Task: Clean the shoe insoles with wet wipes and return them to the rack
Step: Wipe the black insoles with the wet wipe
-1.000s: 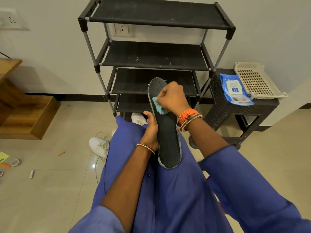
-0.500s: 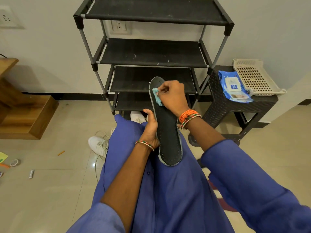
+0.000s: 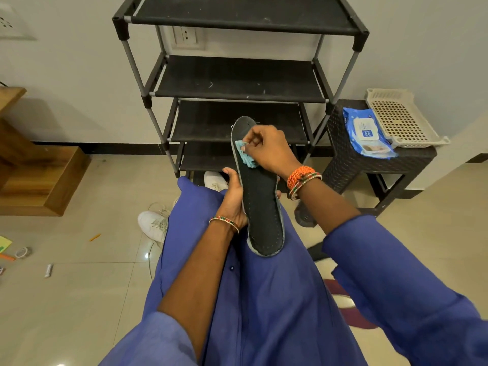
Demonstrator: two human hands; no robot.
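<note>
A long black insole point(image 3: 261, 207) with a grey rim stands tilted on my lap, heel end down. My left hand point(image 3: 233, 196) grips its left edge near the middle. My right hand point(image 3: 269, 149) pinches a crumpled pale-blue wet wipe point(image 3: 245, 154) and presses it on the insole's upper part, near the toe end. Behind them stands the black shoe rack point(image 3: 237, 83) with several bare shelves.
A blue wet-wipe pack point(image 3: 367, 133) and a cream plastic tray point(image 3: 401, 117) lie on a dark wicker stool point(image 3: 351, 159) at the right. White sneakers point(image 3: 153, 225) sit on the tiled floor by my knees. A wooden step point(image 3: 39, 180) is at the left, with small litter near it.
My right hand has slid the wipe up the insole toward the toe end. The left hand keeps its hold on the insole's edge.
</note>
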